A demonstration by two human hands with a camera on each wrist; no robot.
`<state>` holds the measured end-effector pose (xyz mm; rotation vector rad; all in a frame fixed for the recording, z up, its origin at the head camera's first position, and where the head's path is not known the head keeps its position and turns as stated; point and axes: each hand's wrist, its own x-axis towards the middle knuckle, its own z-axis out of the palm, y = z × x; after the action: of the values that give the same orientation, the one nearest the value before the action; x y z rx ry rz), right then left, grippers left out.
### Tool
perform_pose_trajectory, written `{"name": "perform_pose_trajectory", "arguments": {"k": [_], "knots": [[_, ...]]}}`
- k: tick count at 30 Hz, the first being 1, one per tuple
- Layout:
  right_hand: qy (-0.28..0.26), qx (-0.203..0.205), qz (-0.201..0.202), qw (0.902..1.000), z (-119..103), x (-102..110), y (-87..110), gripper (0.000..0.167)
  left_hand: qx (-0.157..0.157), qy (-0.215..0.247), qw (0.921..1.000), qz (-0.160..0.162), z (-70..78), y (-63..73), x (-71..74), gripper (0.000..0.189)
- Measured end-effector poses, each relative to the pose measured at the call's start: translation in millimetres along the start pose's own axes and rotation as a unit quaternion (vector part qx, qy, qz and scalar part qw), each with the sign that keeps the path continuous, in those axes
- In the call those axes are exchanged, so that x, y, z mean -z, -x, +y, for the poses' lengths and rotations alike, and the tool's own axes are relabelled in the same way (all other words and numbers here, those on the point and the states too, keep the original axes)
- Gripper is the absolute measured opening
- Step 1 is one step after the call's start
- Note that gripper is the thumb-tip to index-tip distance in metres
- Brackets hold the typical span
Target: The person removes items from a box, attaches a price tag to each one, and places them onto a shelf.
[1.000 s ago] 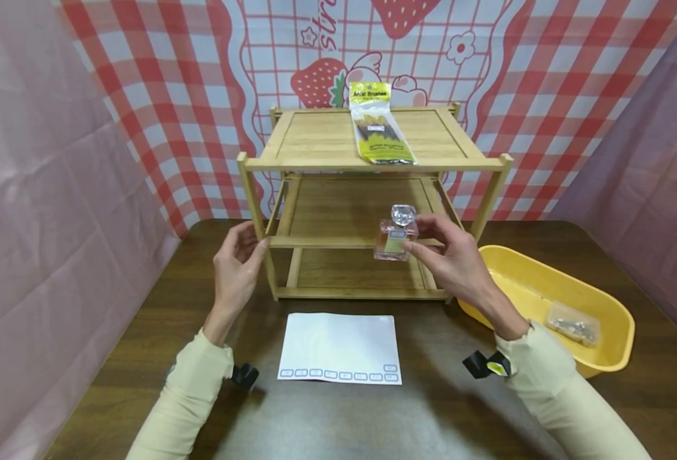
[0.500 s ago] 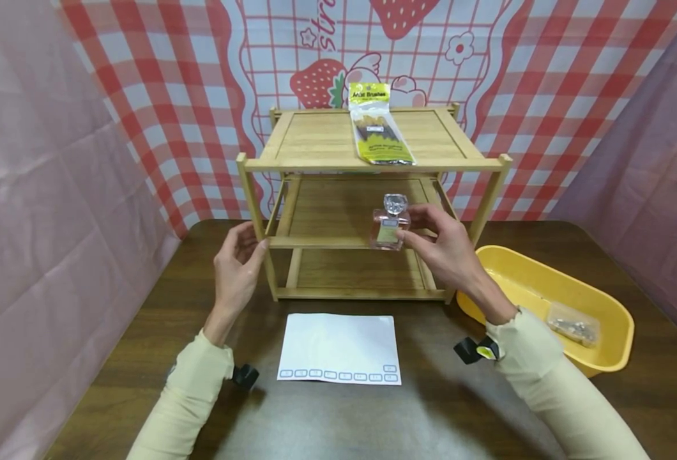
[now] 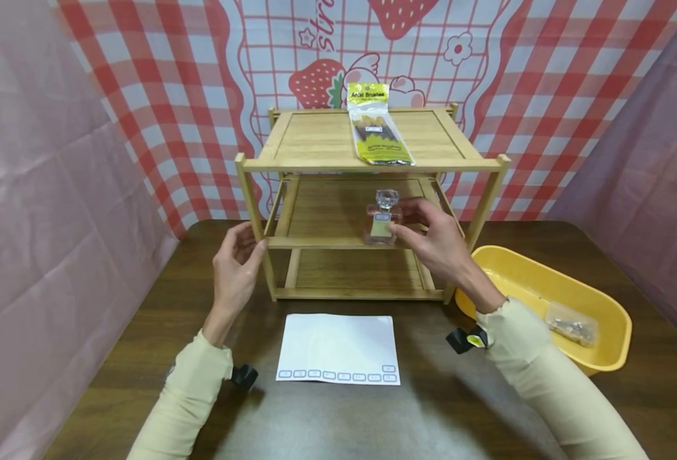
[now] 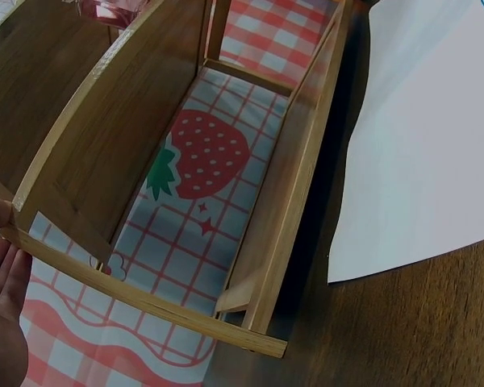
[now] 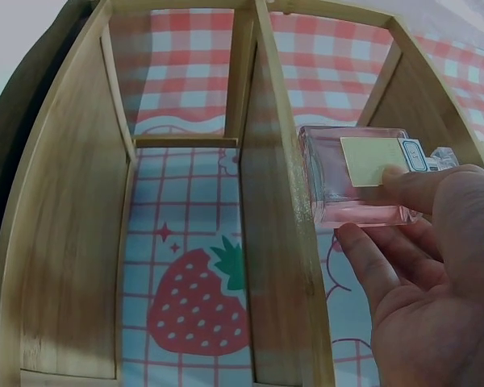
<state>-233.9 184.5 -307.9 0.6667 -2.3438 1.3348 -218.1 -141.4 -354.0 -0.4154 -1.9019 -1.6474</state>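
My right hand [image 3: 433, 243] pinches a square pink glass perfume bottle [image 3: 381, 225] between thumb and fingers. The bottle has a faceted clear stopper and a pale label. It stands upright at the front edge of the middle tier of a three-tier wooden shelf [image 3: 310, 137]. In the right wrist view the base of the perfume bottle [image 5: 351, 173] is right at that tier's front rail. My left hand [image 3: 235, 268] holds the shelf's left front post, thumb in front and fingers behind. From the left wrist, part of that hand [image 4: 4, 306] shows where post and middle rail meet.
A pack of artist brushes [image 3: 377, 137] lies on the top tier. A white sheet [image 3: 338, 345] with small printed boxes lies before the shelf. To the right, a yellow basin [image 3: 511, 281] holds a small clear box [image 3: 571, 324]. A checked strawberry cloth [image 3: 195, 108] hangs behind.
My right hand has carried the perfume bottle left and up, from in front of the shelf to the middle tier's front edge. My left hand has stayed on the post.
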Motion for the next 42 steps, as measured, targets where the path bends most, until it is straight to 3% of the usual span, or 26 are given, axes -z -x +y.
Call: {"name": "perform_pose_trajectory", "arguments": {"k": [7, 16, 28, 42], "knots": [[0.003, 0.000, 0.001, 1.0000, 3, -3, -7.9, 0.036, -0.005, -0.001, 1.0000, -0.003, -0.8, 0.2, -0.4, 0.034], [-0.002, 0.015, 0.007, 0.9999, 4, -8, -15.6, 0.035, -0.005, 0.003, 1.0000, 0.001, -34.5, -4.0, 1.5, 0.038], [0.016, 0.005, -0.003, 0.9999, 7, -12, -26.2, 0.034, -0.023, 0.013, 0.9996, 0.006, -38.3, -3.5, 1.4, 0.035], [-0.014, -0.012, -0.027, 0.9995, 11, -14, -34.4, 0.030, -0.026, 0.015, 0.9995, 0.014, -38.4, -3.1, 0.5, 0.034]]}}
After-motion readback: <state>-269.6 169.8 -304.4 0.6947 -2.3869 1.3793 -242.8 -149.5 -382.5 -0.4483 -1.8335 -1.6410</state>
